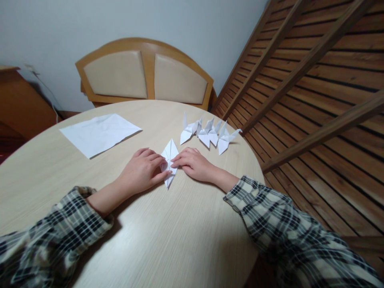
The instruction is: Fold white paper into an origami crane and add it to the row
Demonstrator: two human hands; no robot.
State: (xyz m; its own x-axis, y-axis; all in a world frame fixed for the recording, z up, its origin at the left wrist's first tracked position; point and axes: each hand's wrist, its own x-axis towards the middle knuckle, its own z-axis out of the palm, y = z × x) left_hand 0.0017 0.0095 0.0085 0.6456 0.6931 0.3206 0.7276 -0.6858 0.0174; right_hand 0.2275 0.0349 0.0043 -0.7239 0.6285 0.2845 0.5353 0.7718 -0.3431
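Where the folded paper lies: the folded paper (169,157) is flat on the table (186,240), right between my two hands; both hands touch it
Long way of the folded paper: it is a thin kite shape; one sharp tip points away from me and the other tip points back at me; so its long line runs between my hands, not from hand to hand
Left hand: my left hand (141,170) is on the left side of the folded paper; it is palm down, fingers bent a little and pressing on top; my thumb lies across the near part; it is not closed around the paper
Right hand: my right hand (195,163) is on the right side of the folded paper; it is palm down too; only my fingertips reach the edge; it holds nothing
Nearer hand: both touch, but the left one covers more of the folded paper
Folded paper, count: one
Paper birds: the paper birds (210,134) stand in a row past the folded paper, to its right; I count three, maybe four; they crowd together, so I cannot be sure
Flat sheet: one flat sheet (100,133), well off to the left of the folded paper and farther away; I cannot tell if more lie under it
Chair: one chair (145,74), far behind the folded paper
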